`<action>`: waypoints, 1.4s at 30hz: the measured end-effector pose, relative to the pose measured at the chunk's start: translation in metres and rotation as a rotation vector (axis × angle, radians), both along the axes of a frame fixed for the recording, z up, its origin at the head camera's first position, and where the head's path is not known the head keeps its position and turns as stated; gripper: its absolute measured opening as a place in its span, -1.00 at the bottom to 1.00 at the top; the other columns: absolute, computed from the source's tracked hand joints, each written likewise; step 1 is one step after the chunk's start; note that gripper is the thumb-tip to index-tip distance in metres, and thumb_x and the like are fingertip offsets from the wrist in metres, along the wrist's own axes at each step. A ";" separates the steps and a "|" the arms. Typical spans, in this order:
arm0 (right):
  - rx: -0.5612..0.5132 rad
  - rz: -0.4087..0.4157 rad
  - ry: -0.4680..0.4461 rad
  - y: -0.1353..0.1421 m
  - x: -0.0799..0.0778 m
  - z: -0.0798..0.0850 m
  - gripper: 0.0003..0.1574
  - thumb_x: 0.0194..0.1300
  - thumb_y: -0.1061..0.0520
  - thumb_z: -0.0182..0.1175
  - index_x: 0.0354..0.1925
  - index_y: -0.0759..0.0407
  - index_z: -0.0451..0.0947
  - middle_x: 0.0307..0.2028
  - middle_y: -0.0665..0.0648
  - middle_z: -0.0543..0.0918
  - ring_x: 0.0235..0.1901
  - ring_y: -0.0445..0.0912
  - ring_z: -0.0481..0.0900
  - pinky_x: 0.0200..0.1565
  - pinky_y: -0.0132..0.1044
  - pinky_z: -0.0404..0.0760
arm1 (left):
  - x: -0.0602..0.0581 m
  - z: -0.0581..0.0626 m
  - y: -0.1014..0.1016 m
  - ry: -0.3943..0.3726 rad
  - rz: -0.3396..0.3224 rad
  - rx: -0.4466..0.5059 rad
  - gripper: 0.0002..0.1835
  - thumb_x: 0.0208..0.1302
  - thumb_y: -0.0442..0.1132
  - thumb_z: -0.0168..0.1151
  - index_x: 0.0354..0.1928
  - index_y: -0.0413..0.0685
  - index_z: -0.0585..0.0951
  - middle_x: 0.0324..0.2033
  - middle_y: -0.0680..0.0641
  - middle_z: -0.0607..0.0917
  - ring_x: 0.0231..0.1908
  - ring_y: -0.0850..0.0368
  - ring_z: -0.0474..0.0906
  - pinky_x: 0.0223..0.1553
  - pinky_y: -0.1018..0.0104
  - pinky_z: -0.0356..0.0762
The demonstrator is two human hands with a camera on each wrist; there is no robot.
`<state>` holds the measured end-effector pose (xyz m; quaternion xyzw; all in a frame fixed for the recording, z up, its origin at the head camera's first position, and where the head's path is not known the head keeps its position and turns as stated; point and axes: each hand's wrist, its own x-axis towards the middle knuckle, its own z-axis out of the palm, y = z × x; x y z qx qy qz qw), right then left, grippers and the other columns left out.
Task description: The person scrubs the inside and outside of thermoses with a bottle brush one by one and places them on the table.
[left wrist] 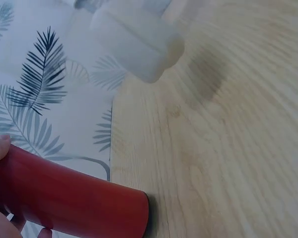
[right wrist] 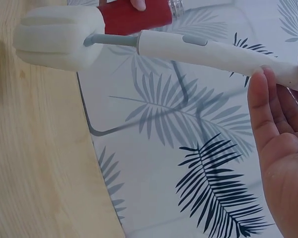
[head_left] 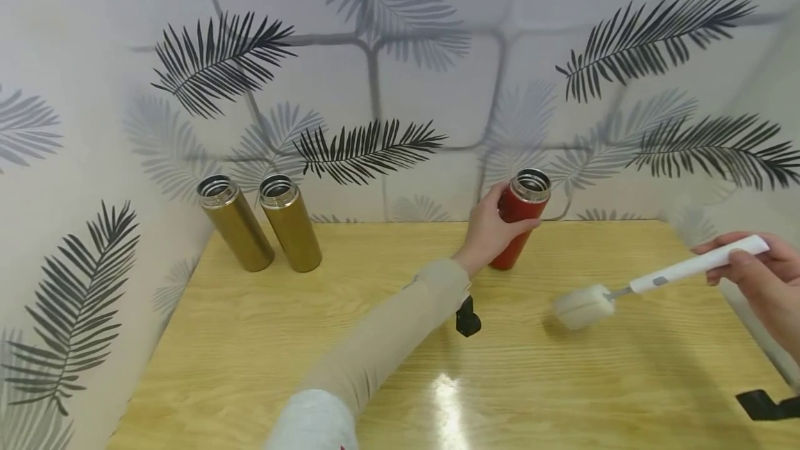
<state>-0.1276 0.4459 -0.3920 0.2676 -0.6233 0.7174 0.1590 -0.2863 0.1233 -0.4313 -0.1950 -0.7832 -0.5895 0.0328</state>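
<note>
Near the back of the table, my left hand (head_left: 492, 229) grips a red vacuum flask (head_left: 514, 231) with the lid off, its steel mouth facing up. Its base is at the tabletop in the left wrist view. My right hand (head_left: 764, 276) holds the white handle of a bottle brush (head_left: 681, 273) between thumb and fingers. The cream sponge head (head_left: 584, 307) points left, just above the wood, apart from the flask. In the right wrist view the sponge (right wrist: 59, 38) appears in front of the red flask (right wrist: 136, 19).
Two gold flasks (head_left: 239, 228) (head_left: 292, 228), also lidless, stand side by side at the back left of the wooden table (head_left: 387, 367). Behind the table's back edge rises a wall covering (head_left: 431, 103) with a leaf print.
</note>
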 end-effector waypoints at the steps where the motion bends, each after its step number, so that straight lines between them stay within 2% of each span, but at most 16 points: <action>1: 0.004 -0.009 0.011 -0.001 0.000 0.001 -0.66 0.54 0.57 -0.24 0.12 0.68 0.41 -0.04 0.28 0.77 -0.20 -0.06 0.71 -0.23 -0.39 0.64 | 0.004 0.002 -0.004 -0.010 -0.010 0.012 -0.24 0.13 -0.18 0.64 0.36 0.01 0.49 0.15 -0.02 0.68 0.09 0.22 0.62 0.07 0.48 0.55; 7: -0.003 -0.047 0.043 -0.008 -0.003 0.009 -0.69 0.54 0.54 -0.15 0.13 0.68 0.42 -0.07 0.25 0.78 -0.14 -0.08 0.75 -0.19 -0.43 0.66 | 0.024 0.013 -0.041 -0.030 -0.053 0.021 -0.23 0.12 -0.15 0.65 0.39 0.07 0.52 0.11 0.05 0.71 0.06 0.26 0.58 0.07 0.42 0.58; 11: 0.108 -0.144 0.012 -0.018 -0.003 0.016 -0.69 0.55 0.50 -0.08 0.14 0.63 0.47 -0.08 0.14 0.80 -0.10 -0.14 0.74 -0.14 -0.50 0.64 | 0.037 0.016 -0.069 -0.026 -0.081 0.002 -0.21 0.12 -0.12 0.65 0.41 0.16 0.52 0.09 0.15 0.70 0.07 0.31 0.56 0.08 0.36 0.59; 14: 0.186 -0.190 -0.015 -0.028 -0.002 0.021 -0.69 0.55 0.50 -0.07 0.14 0.63 0.47 -0.08 0.08 0.80 -0.13 -0.19 0.72 -0.11 -0.52 0.62 | 0.047 0.014 -0.089 -0.045 -0.098 0.021 -0.20 0.11 -0.14 0.65 0.42 0.18 0.52 0.08 0.17 0.69 0.09 0.31 0.57 0.09 0.33 0.61; 16: 0.193 -0.181 -0.020 -0.035 -0.003 0.024 -0.69 0.54 0.51 -0.08 0.14 0.64 0.46 -0.08 0.08 0.80 -0.12 -0.19 0.72 -0.09 -0.52 0.60 | 0.054 0.013 -0.102 -0.071 -0.101 0.037 -0.19 0.11 -0.16 0.65 0.42 0.20 0.52 0.09 0.16 0.69 0.10 0.27 0.57 0.11 0.31 0.62; 22: 0.260 -0.203 -0.070 -0.053 -0.006 0.035 -0.66 0.56 0.46 -0.05 0.20 0.60 0.45 -0.06 0.02 0.80 0.00 -0.23 0.71 0.08 -0.56 0.52 | 0.072 0.005 -0.134 -0.171 -0.121 0.063 -0.19 0.11 -0.25 0.64 0.43 0.17 0.52 0.16 0.06 0.69 0.16 0.12 0.57 0.18 0.17 0.62; 23: 0.295 -0.228 -0.080 -0.057 -0.006 0.037 -0.65 0.57 0.45 -0.04 0.21 0.59 0.46 -0.06 0.00 0.79 0.01 -0.24 0.70 0.09 -0.58 0.51 | 0.074 0.004 -0.138 -0.182 -0.122 0.063 -0.18 0.11 -0.26 0.64 0.43 0.16 0.52 0.16 0.05 0.69 0.16 0.11 0.57 0.19 0.15 0.62; 25: 0.375 -0.276 -0.085 -0.063 -0.008 0.040 -0.65 0.57 0.43 -0.03 0.22 0.55 0.47 -0.05 -0.06 0.78 0.01 -0.28 0.70 0.08 -0.61 0.53 | 0.078 0.001 -0.144 -0.181 -0.126 0.059 -0.20 0.11 -0.27 0.64 0.42 0.12 0.52 0.17 0.03 0.68 0.17 0.09 0.57 0.20 0.12 0.61; 28: 0.425 -0.301 -0.076 -0.073 -0.010 0.045 -0.66 0.57 0.43 -0.02 0.21 0.55 0.47 -0.04 -0.06 0.77 0.01 -0.28 0.71 0.02 -0.59 0.59 | 0.082 -0.002 -0.150 -0.164 -0.124 0.047 -0.20 0.10 -0.27 0.64 0.42 0.08 0.52 0.16 0.01 0.68 0.17 0.10 0.58 0.19 0.13 0.62; 31: 0.392 -0.272 -0.067 -0.082 -0.014 0.049 -0.67 0.56 0.44 -0.02 0.19 0.57 0.47 -0.04 -0.01 0.78 -0.02 -0.24 0.73 -0.02 -0.54 0.64 | 0.085 -0.005 -0.155 -0.160 -0.123 0.032 -0.19 0.10 -0.26 0.64 0.42 0.07 0.52 0.16 0.01 0.68 0.18 0.11 0.57 0.18 0.16 0.62; 35: 0.223 -0.150 -0.052 -0.094 -0.021 0.052 -0.66 0.54 0.49 -0.04 0.18 0.65 0.44 -0.03 0.15 0.79 0.00 -0.13 0.74 -0.02 -0.44 0.68 | 0.089 -0.006 -0.159 -0.179 -0.134 0.024 -0.19 0.11 -0.26 0.64 0.44 0.09 0.51 0.17 0.01 0.68 0.18 0.11 0.57 0.19 0.19 0.61; 37: 0.173 -0.123 -0.042 -0.098 -0.023 0.053 -0.66 0.53 0.51 -0.04 0.19 0.67 0.43 -0.02 0.18 0.78 0.00 -0.10 0.74 -0.01 -0.43 0.68 | 0.091 -0.006 -0.159 -0.188 -0.150 0.025 -0.18 0.12 -0.27 0.63 0.44 0.08 0.50 0.18 0.00 0.67 0.19 0.11 0.57 0.19 0.20 0.60; 39: 0.145 -0.122 -0.037 -0.102 -0.024 0.055 -0.66 0.53 0.51 -0.04 0.18 0.68 0.43 -0.02 0.19 0.78 0.01 -0.09 0.74 -0.01 -0.42 0.68 | 0.091 -0.007 -0.159 -0.193 -0.162 0.021 -0.17 0.12 -0.28 0.63 0.45 0.06 0.49 0.19 0.00 0.67 0.20 0.11 0.56 0.20 0.20 0.60; 42: 0.142 -0.164 -0.026 -0.108 -0.025 0.061 -0.68 0.52 0.49 -0.01 0.16 0.68 0.44 -0.02 0.18 0.77 -0.01 -0.10 0.74 -0.01 -0.45 0.68 | 0.092 -0.008 -0.159 -0.196 -0.172 0.013 -0.16 0.13 -0.27 0.62 0.47 0.07 0.47 0.19 0.01 0.67 0.20 0.12 0.56 0.21 0.19 0.59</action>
